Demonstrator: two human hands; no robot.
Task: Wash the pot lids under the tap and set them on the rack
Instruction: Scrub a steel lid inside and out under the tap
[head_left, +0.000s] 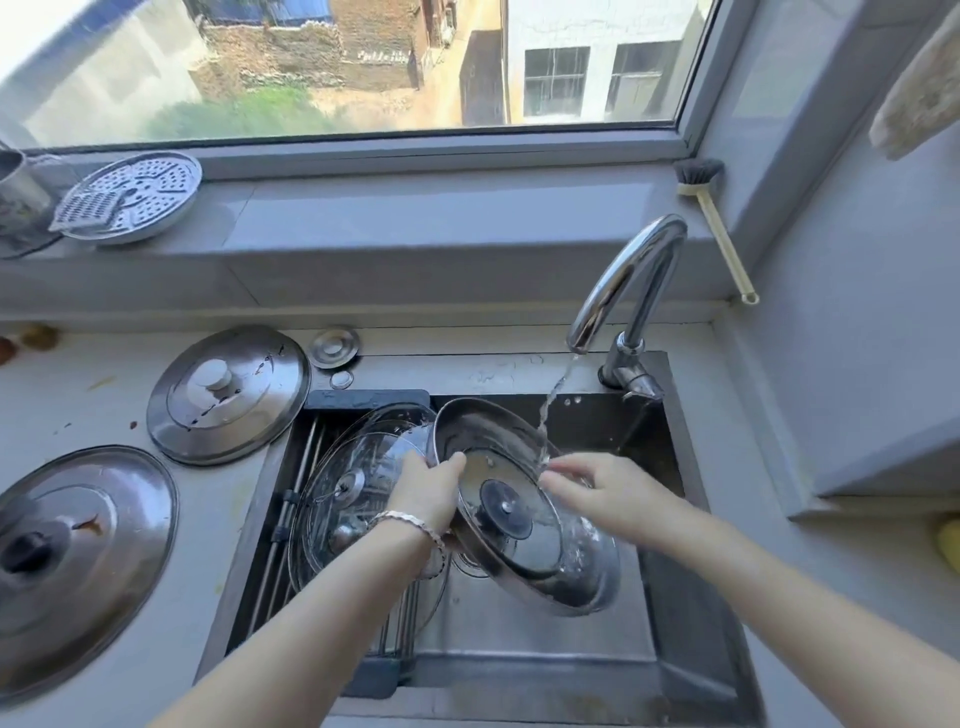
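At frame centre a steel lid (519, 499) is being held tilted under the stream from the tap (658, 228), its rim pinched by the left grip (428, 486) while the right grip (608, 486), fingers spread, is being rubbed on its wet inside. A slip is being risked: the wet rim could be knocked against the glass lid (353, 467) on the rack (283, 525) just left.

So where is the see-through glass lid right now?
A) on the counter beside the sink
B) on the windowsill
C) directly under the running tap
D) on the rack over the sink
D: the glass lid rests on the rack at the left side of the sink, next to the steel lid being rinsed.
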